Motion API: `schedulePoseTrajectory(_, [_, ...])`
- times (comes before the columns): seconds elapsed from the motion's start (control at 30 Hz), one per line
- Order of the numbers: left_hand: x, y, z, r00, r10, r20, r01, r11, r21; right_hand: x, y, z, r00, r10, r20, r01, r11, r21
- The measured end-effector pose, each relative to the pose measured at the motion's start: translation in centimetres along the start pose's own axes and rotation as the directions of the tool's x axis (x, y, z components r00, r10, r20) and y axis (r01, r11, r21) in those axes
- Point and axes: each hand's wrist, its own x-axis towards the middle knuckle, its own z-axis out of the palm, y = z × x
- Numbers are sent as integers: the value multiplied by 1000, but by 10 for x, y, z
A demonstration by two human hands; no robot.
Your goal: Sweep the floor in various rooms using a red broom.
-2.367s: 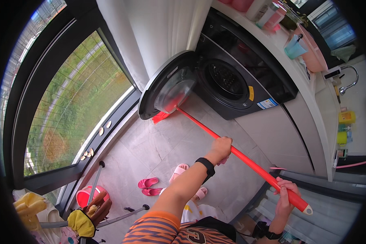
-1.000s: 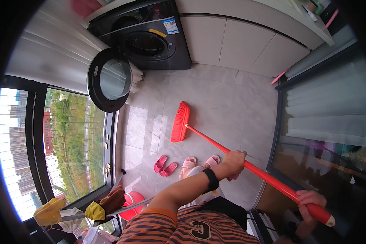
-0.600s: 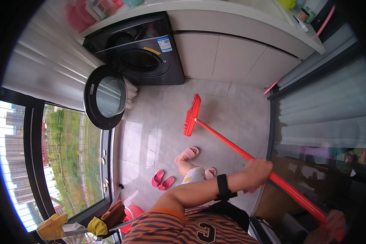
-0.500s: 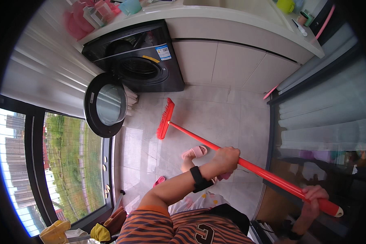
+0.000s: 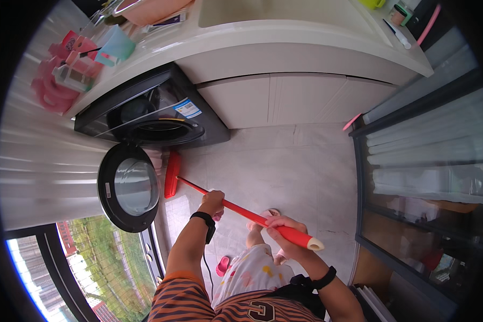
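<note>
A red broom (image 5: 247, 213) slants across the floor in front of me. Its red head (image 5: 172, 174) rests by the curtain, close to the open round door (image 5: 130, 187) of the washing machine. My left hand (image 5: 213, 201) is wrapped round the middle of the handle, with a black band on that wrist. Farther up the stick, near its pale end cap, my right hand (image 5: 287, 232) is closed on the thick part of the handle, also with a dark band at the wrist.
The dark washing machine (image 5: 150, 115) stands under a white counter (image 5: 241, 35) with a sink. Pink bottles (image 5: 49, 86) and a teal cup (image 5: 116, 45) crowd its left end. A pink slipper (image 5: 222, 265) lies by my feet. Glass panels line the right.
The broom head has moved left, toward the curtain beside the washer door. Both hands have shifted left with the handle, and my view has tilted up toward the counter.
</note>
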Motion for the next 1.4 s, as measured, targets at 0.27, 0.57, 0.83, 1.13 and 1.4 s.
schedulePoseTrajectory(0.27, [53, 303, -70, 899, 433, 64, -411, 885, -221, -81, -131, -183, 751, -208, -626, 49, 964, -262])
schedulePoseTrajectory(0.57, [55, 546, -46, 637, 752, 173, -725, 660, -198, -222, -126, -258, 214, -208, -954, -129, 962, -239])
schedulePoseTrajectory(0.83, [-53, 651, -7, 274, 871, 407, -909, 374, -186, -373, -137, -248, -169, -392, -904, -150, 917, -369])
schedulePoseTrajectory(1.13, [-18, 685, 70, 382, 823, 420, -924, 340, 174, -401, -37, -280, 26, -42, -999, 110, 993, -39])
schedulePoseTrajectory(1.4, [-267, 745, 259, 203, 828, 522, -977, 211, 45, -670, -15, -209, -199, 19, -980, -38, 999, 27])
